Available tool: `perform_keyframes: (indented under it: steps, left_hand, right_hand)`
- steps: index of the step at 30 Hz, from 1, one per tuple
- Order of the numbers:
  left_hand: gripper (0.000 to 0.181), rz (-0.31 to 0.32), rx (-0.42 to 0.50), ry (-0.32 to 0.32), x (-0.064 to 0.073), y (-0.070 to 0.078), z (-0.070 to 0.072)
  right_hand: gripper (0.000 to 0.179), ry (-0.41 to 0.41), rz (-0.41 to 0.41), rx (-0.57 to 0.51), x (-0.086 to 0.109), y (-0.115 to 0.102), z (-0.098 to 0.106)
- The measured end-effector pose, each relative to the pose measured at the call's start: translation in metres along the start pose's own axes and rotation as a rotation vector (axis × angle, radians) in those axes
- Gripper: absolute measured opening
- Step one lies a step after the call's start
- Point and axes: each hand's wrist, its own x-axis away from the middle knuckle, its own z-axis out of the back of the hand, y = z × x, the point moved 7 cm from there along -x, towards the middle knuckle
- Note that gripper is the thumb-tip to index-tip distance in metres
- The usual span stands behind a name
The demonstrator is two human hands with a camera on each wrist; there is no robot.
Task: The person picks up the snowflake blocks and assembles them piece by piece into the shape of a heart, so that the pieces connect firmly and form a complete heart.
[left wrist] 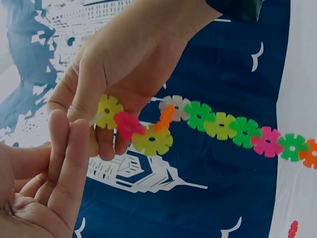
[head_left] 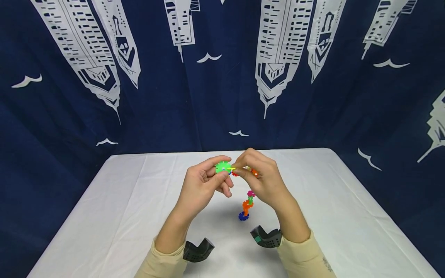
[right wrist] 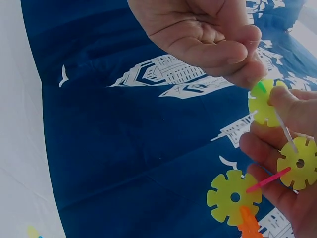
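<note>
In the head view my left hand (head_left: 199,187) pinches a green notched disc (head_left: 222,166) between thumb and fingers. My right hand (head_left: 265,179) pinches a yellow notched disc (right wrist: 261,105), edge-on in the head view. In the right wrist view a sliver of the green disc (right wrist: 262,88) meets the yellow disc's rim; how deep it sits is hidden by fingertips. From the yellow disc runs a linked chain of coloured discs through a whitish one, a second yellow disc (right wrist: 299,163), a pink one (right wrist: 270,179) and several more, trailing below my right hand.
A white-covered table (head_left: 114,216) spreads beneath both hands. The chain's lower end shows a blue disc (head_left: 243,216) and an orange one (head_left: 247,204). Behind the table hangs a dark blue curtain (head_left: 222,96) with white building prints. Each wrist carries a black camera mount (head_left: 199,251).
</note>
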Motion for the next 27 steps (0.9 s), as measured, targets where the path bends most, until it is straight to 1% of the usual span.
perform_keyframes:
  steps: [3, 4, 6, 9, 11, 13, 16, 19, 22, 25, 27]
  left_hand:
    - [0.033, -0.014, 0.019, -0.014, -0.001, -0.001, 0.002]
    - [0.033, -0.015, 0.027, -0.015, -0.001, -0.002, 0.003]
    - [0.033, -0.011, 0.044, -0.013, -0.002, -0.004, 0.004]
    - [0.034, 0.008, 0.073, 0.0, -0.003, -0.008, 0.007]
    - [0.034, 0.016, 0.089, 0.003, -0.003, -0.01, 0.009]
    - [0.035, 0.016, 0.1, 0.005, -0.003, -0.01, 0.01]
    - [0.036, 0.003, 0.108, 0.001, -0.004, -0.01, 0.012]
    - [0.036, -0.011, 0.113, -0.003, -0.004, -0.009, 0.013]
    - [0.036, -0.04, 0.099, -0.004, -0.005, -0.007, 0.014]
    - [0.035, -0.062, 0.073, 0.011, -0.006, -0.007, 0.017]
    - [0.035, -0.059, 0.058, 0.026, -0.007, -0.01, 0.02]
  right_hand:
    - [0.014, -0.041, -0.051, 0.028, 0.001, 0.004, -0.001]
    - [0.016, -0.056, -0.069, 0.04, 0.002, 0.005, -0.001]
    - [0.025, -0.076, -0.102, 0.068, 0.003, 0.008, -0.001]
    - [0.036, -0.083, -0.135, 0.079, 0.004, 0.012, 0.001]
    - [0.038, -0.071, -0.135, 0.08, 0.004, 0.013, 0.002]
    - [0.036, -0.052, -0.118, 0.077, 0.004, 0.013, 0.003]
    - [0.036, -0.02, -0.088, 0.081, 0.003, 0.011, 0.004]
    - [0.036, 0.014, -0.082, 0.079, 0.002, 0.009, 0.007]
    - [0.035, 0.048, -0.114, 0.048, 0.002, 0.01, 0.01]
    - [0.034, 0.075, -0.174, -0.031, 0.003, 0.012, 0.012]
    - [0.034, 0.082, -0.208, -0.082, 0.004, 0.014, 0.012]
